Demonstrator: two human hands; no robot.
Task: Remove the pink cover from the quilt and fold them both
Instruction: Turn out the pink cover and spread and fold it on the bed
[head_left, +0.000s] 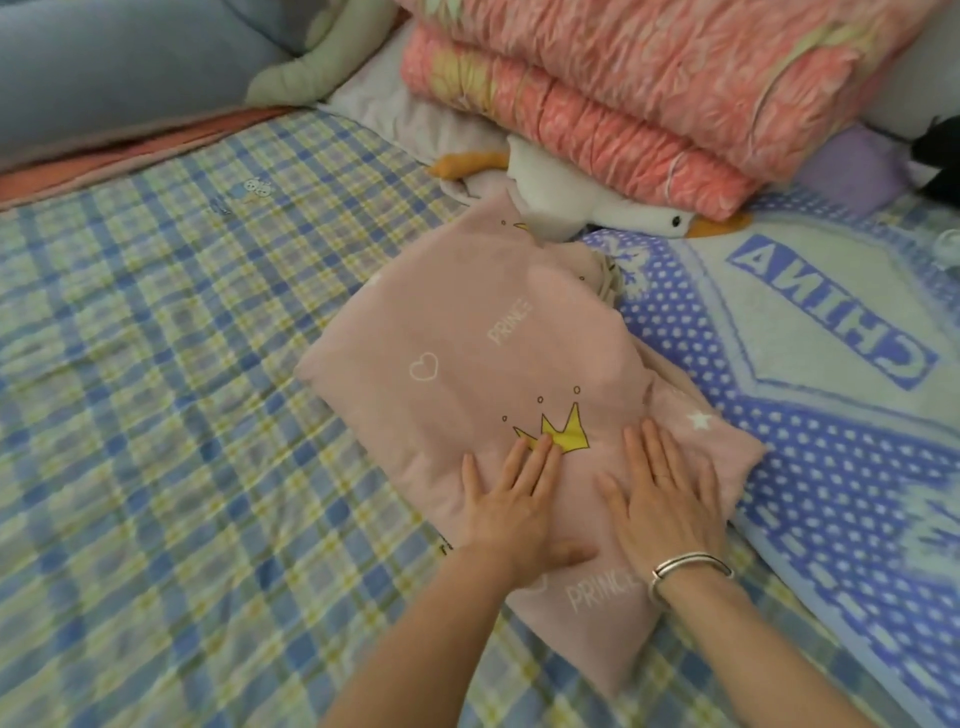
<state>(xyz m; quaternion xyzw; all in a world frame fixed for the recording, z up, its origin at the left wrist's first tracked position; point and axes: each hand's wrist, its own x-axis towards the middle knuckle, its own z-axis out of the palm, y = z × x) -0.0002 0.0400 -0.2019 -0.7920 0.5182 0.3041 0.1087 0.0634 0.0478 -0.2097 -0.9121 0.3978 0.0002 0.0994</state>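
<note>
both hands lie flat, fingers spread, palms down on the folded pink cover (483, 364), grasping nothing: left hand (511, 506) by the yellow crown print, right hand (662, 496) just beside it with a silver bracelet (691, 566) on the wrist. the cover sits mid-bed on the plaid sheet (182, 389), its right edge touching a blue-and-white blanket (831, 415). toward the head edge of the bed a folded coral floral quilt (649, 104) rests on a white goose plush (571, 202).

Both hands, left (511, 512) and right (662, 501), flat, palms down, fingers extended.
</note>
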